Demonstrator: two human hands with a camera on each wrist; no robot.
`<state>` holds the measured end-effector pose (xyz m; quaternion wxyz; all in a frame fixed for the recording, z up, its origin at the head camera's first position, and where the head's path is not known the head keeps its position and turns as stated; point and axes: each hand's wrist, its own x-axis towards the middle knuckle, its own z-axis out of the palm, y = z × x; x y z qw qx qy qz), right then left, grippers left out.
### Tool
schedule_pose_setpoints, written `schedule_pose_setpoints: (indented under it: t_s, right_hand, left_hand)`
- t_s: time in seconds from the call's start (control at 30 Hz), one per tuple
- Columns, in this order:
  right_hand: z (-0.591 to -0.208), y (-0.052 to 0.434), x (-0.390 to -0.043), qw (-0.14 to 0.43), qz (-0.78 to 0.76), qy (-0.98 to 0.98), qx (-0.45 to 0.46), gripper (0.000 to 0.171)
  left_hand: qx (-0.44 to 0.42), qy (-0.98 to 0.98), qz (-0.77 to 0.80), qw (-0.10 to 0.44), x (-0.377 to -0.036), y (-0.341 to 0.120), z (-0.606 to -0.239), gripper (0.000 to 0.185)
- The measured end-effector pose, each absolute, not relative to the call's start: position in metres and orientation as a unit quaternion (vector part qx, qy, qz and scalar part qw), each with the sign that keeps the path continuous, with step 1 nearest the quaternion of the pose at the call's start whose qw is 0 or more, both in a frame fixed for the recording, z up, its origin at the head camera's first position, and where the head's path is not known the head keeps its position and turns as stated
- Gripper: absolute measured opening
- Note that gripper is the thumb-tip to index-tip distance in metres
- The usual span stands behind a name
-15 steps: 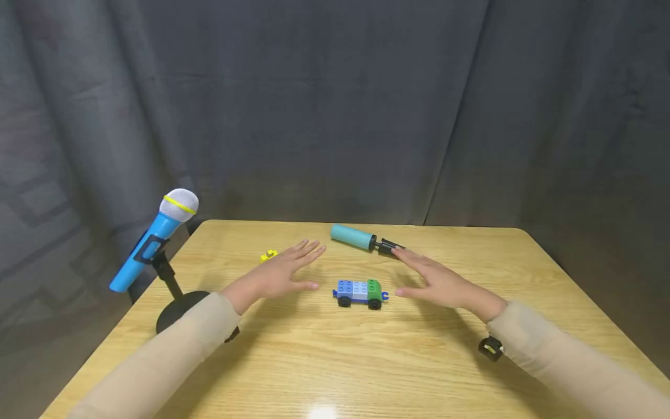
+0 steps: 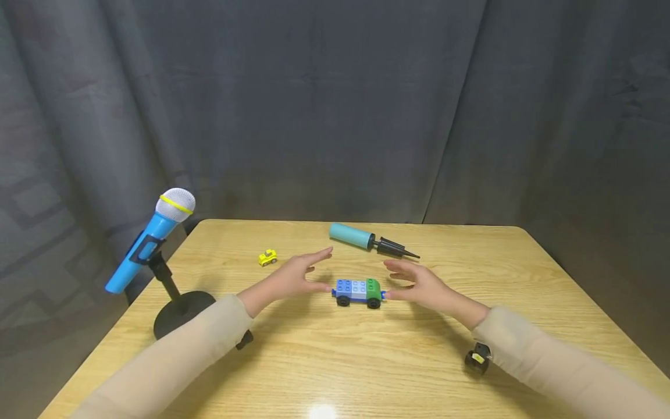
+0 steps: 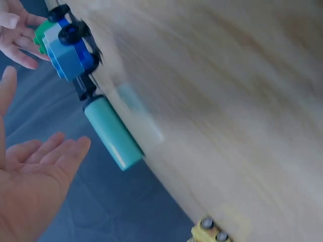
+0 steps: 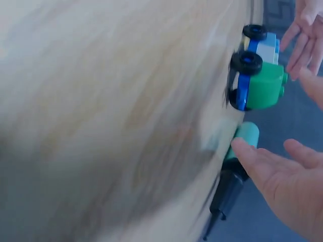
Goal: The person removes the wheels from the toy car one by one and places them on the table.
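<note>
— What's the setting?

— A wooden table [image 2: 366,361] in front of a dark grey curtain [image 2: 335,105].

— And the thing between the hands?

— A toy brick car [image 2: 359,292], blue with a green block at one end, on its wheels near the table's middle. Its long axis runs left to right, so each end faces one hand.

— Which hand is nearer?

— Both are close. The right hand [image 2: 424,285] has its thumb tip at the green end, touching or nearly so; the left hand [image 2: 293,278] has its thumb just beside the blue end. Both flank the car palms inward, fingers straight and slightly spread, gripping nothing.

— Anything further out?

— A teal hand pump [image 2: 366,239] behind the car, a small yellow toy car [image 2: 267,257] to the left, and a blue microphone [image 2: 150,240] on a stand at the table's left edge.
</note>
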<state>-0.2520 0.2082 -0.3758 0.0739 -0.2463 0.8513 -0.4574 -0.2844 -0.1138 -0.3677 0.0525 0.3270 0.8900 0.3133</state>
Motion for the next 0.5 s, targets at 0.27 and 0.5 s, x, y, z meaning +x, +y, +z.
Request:
schedule_pose_setpoints:
  t_s: [0.27, 0.5]
  right_hand:
    - [-0.383, 0.2, -0.255, 0.144, -0.541, 0.809, -0.18, 0.068]
    - [-0.388, 0.192, -0.259, 0.178, -0.576, 0.785, -0.14, 0.069]
  left_hand:
    - [0.286, 0.851, 0.425, 0.115, -0.283, -0.1, -0.378, 0.071]
    - [0.23, 0.861, 0.441, 0.105, -0.28, -0.092, -0.385, 0.044]
